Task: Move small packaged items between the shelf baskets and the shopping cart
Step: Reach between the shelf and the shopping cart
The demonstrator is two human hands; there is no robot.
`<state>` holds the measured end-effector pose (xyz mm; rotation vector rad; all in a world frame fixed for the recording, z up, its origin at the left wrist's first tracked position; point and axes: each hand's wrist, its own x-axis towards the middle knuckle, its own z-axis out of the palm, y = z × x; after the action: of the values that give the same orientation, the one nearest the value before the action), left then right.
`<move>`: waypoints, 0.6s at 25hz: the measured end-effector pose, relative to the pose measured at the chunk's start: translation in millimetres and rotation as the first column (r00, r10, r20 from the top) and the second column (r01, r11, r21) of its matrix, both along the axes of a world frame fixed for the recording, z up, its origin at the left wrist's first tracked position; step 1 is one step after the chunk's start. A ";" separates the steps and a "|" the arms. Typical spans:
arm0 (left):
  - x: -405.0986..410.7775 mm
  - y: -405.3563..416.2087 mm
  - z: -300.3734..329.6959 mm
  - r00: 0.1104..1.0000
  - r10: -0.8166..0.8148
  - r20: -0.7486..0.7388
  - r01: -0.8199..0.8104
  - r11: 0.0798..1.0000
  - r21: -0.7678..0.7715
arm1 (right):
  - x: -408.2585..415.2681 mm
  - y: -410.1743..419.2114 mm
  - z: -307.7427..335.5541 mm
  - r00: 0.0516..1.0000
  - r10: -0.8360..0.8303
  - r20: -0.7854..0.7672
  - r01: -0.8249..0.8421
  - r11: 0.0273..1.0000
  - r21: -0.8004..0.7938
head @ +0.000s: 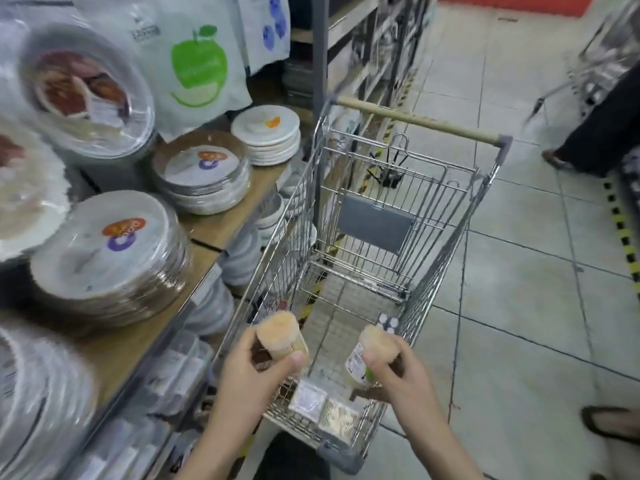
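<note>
At the bottom of the frame, both hands hover over the near end of the shopping cart (391, 237), each wrapped around a small cylindrical pack of what look like toothpicks. The left hand (249, 372) curls its fingers and thumb round the left toothpick pack (281, 336), tipped so its pale round end faces up towards the camera. The right hand (401, 372) grips the right toothpick pack (370, 355) the same way, with a labelled side showing below the fingers. Holding one in each hand probably lets two items travel at once; I cannot tell whether they are going into the cart or coming out of it.

Just below the hands, two flat square packets (323, 408) lie on the cart's wire floor at its near end, so the cart already carries goods. At the left of the frame, stacks of wrapped disposable plates (117, 251) sit on the wooden shelf (221, 226). No shelf basket is clearly visible.
</note>
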<state>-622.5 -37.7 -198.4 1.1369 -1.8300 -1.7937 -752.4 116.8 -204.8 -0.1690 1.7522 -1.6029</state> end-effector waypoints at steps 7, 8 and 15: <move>-92.1 -89.7 -79.8 0.991 -0.044 0.123 0.045 0.999 -0.003 | -66.6 -87.8 -56.9 0.996 0.008 -0.090 0.005 0.990 0.142; -103.9 -99.2 -92.7 0.989 -0.048 0.140 0.049 0.999 -0.001 | -74.5 -100.7 -68.4 0.996 -0.003 -0.086 0.016 0.988 0.154; -184.1 -148.7 -206.6 0.960 -0.015 0.280 -0.004 0.998 0.068 | -145.0 -169.1 -194.4 0.998 -0.056 -0.016 0.059 0.952 0.301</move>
<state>-806.5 -186.5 -405.0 1.4791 -1.9375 -1.7856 -897.3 -52.3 -399.2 0.0236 1.9986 -1.3529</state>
